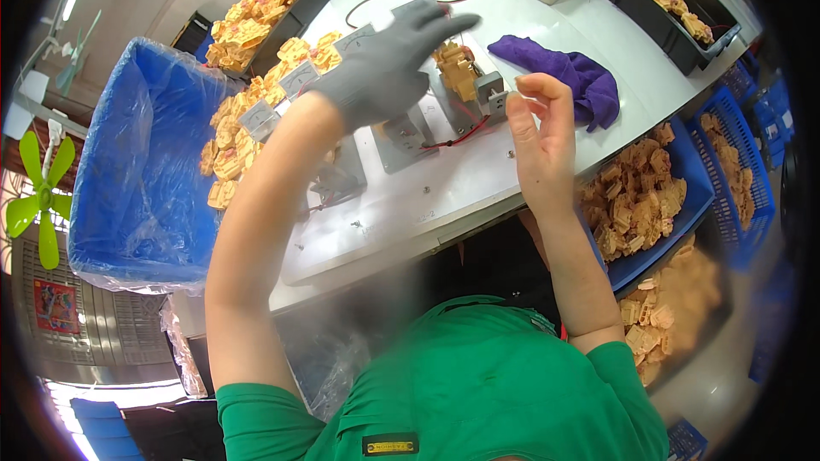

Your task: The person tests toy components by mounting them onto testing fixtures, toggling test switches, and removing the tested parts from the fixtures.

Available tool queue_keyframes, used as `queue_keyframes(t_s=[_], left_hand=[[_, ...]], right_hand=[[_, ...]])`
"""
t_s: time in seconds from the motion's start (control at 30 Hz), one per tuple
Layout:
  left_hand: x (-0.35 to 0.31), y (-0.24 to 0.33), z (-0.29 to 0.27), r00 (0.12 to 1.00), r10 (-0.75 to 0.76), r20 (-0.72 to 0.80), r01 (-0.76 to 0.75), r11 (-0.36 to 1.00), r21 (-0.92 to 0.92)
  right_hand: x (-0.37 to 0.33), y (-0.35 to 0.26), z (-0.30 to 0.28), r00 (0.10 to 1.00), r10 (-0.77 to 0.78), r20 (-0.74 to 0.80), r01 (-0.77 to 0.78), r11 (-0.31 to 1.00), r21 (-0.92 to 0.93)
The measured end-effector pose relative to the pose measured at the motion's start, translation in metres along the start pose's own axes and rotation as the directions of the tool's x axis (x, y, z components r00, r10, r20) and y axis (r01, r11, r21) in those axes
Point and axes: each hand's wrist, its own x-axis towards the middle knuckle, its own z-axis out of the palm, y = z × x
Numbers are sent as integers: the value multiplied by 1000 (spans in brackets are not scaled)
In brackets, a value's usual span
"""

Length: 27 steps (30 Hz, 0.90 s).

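My left hand (376, 64), in a grey glove, reaches across a row of grey test fixtures with its fingers stretched out and slightly blurred; nothing shows in it. Below its fingertips a yellow plastic part (459, 70) sits in one fixture, beside a small grey block (489, 90) with red wires. My bare right hand (544, 132) is just right of that block. Its thumb is close to the block's edge, and the bent fingers stand apart from the thumb; whether the thumb touches is unclear. Small meters (299, 78) with white dials stand along the row, partly behind my left arm.
A purple cloth (568, 77) lies crumpled on the white table (478, 175). Yellow parts (231, 132) are heaped left of the fixtures, by a plastic-lined blue bin (145, 179). Black trays (683, 43) stand at the back; blue crates (700, 179) of parts stand at the right.
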Motion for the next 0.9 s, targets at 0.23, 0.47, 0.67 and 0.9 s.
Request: queue_keyframes(t_s=[0.23,0.47,0.67,0.9], left_hand=[[-136,1,-53,907,-187,-378,210,978,20],[-283,-58,-24,390,-700,-599,374,715,-591],[-366,-117,60,127,-794,-595,432,584,-687],[-369,-140,96,120,-801,-586,416,577,-703]], right_hand=[[-5,1,-3,1000,-11,-12,11,999,-41],[-6,1,-2,1000,20,-3,-20,997,-76],[-6,6,-2,1000,-2,0,2,992,-130],[-7,8,-3,1000,15,-13,-17,994,-108]])
